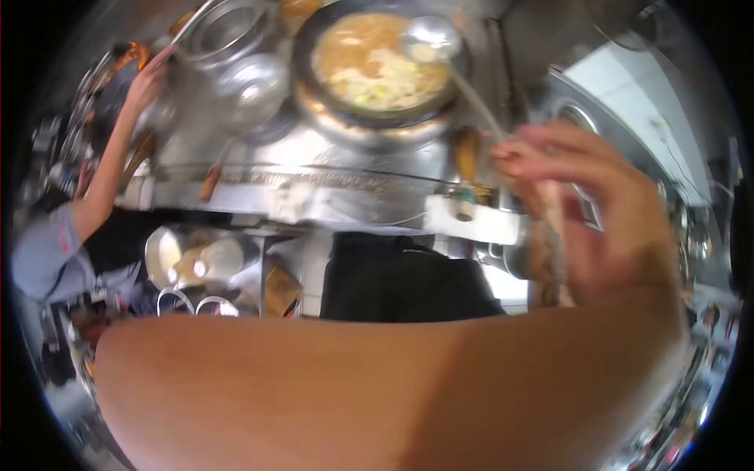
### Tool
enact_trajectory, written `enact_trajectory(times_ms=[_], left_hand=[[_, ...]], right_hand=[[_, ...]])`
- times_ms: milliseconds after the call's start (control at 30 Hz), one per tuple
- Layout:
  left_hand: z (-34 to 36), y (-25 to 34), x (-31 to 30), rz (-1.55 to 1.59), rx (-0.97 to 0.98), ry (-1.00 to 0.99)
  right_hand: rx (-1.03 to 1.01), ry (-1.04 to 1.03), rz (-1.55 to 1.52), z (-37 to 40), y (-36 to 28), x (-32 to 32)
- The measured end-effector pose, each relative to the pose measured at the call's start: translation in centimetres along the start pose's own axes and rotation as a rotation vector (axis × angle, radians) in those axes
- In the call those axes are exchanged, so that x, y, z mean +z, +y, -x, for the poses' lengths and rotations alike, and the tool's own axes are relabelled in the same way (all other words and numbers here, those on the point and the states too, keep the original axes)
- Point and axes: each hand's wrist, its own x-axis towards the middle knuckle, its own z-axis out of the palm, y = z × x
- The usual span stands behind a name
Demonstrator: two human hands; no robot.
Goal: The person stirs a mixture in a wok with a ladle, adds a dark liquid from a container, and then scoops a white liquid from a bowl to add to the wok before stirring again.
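My right hand (613, 196) is at the right, its fingers curled loosely around the handle of a long ladle (475, 100). The ladle's round metal bowl hangs over the upper right part of a large dark wok (302, 55). Inside the wok is a cloudy orange-brown soup (353, 47) with pale and yellowish pieces gathered toward the front. A bare arm (314, 385), very close to the camera, fills the bottom of the view. My left hand does not show.
On the left a co-worker in a grey shirt (47, 255) reaches forward, hand (145, 85) on a thin handle, near flames (135, 55). Strainers (251, 86) lie left of the wok. Below the stove edge stand metal containers (163, 255). A wooden handle (466, 153) sits right of centre.
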Motion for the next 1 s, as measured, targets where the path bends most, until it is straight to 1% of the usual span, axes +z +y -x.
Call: enact_trajectory(times_ms=[33, 67, 100, 133, 233, 267, 333, 400, 433, 467, 533, 567, 633, 700, 733, 767, 833, 867, 900, 1000], left_hand=[[0.1, -0.3, 0.3, 0.011, -0.017, -0.006], [0.1, -0.6, 0.8, 0.034, -0.030, -0.016], [0.2, -0.9, 1.4, 0.057, -0.049, -0.021], [0.4, -1.6, 2.2, 0.088, -0.077, -0.024], [1.2, -3.1, 6.9, 0.166, -0.182, -0.035], [2.0, -3.8, 8.8, 0.194, -0.229, -0.040], [4.5, -4.7, 12.4, 0.151, -0.330, -0.079], [7.5, -5.2, 16.2, 0.297, -0.446, -0.130], [9.2, -5.2, 18.8, 0.338, -0.535, -0.192], [11.2, -4.8, 21.8, 0.384, -0.626, -0.258], [16.2, -4.1, 29.2, 0.454, -0.648, -0.304], [18.0, -3.7, 31.1, 0.495, -0.686, -0.400], [21.1, -2.6, 34.0, 0.579, -0.756, -0.594], [24.9, -0.6, 38.5, 0.625, -0.860, -0.622], [25.5, 0.0, 38.6, 0.648, -0.910, -0.635], [26.1, 0.8, 38.7, 0.788, -1.061, -0.750], [25.3, 2.0, 36.1, 1.065, -1.357, -0.983], [25.9, 2.9, 36.5, 1.081, -1.396, -1.007], [26.6, 3.9, 37.2, 1.080, -1.399, -1.012], [28.8, 6.3, 39.8, 1.006, -1.304, -0.940]], right_hand=[[0.190, -0.046, -0.378, -2.2, 6.5, 1.2], [0.425, -0.067, -0.843, -4.4, 14.1, 2.2], [0.508, -0.070, -1.069, -5.3, 18.9, 3.3], [0.576, -0.084, -1.206, -6.1, 23.5, 4.5], [0.645, 0.064, -1.072, -7.6, 21.2, 5.4], [0.648, 0.049, -1.050, -8.1, 21.8, 5.8], [0.659, 0.020, -1.003, -9.4, 23.7, 7.0], [0.575, -0.033, -1.051, -9.1, 23.1, 7.5], [0.529, -0.059, -1.075, -9.3, 22.9, 7.7], [0.572, -0.048, -0.996, -9.5, 22.9, 8.1], [0.595, -0.059, -1.034, -8.9, 21.5, 8.0], [0.606, -0.064, -1.054, -8.5, 20.9, 8.1], [0.612, -0.142, -1.230, -7.8, 20.8, 7.8], [0.618, -0.249, -1.422, -7.1, 21.7, 7.4], [0.616, -0.316, -1.524, -6.8, 22.5, 7.5], [0.610, -0.382, -1.626, -6.5, 23.1, 7.4], [0.569, -0.391, -1.606, -5.6, 23.1, 7.1], [0.547, -0.393, -1.595, -5.0, 23.1, 7.0], [0.560, -0.345, -1.513, -4.6, 22.6, 6.7], [0.612, -0.199, -1.303, -3.5, 21.1, 5.5]])
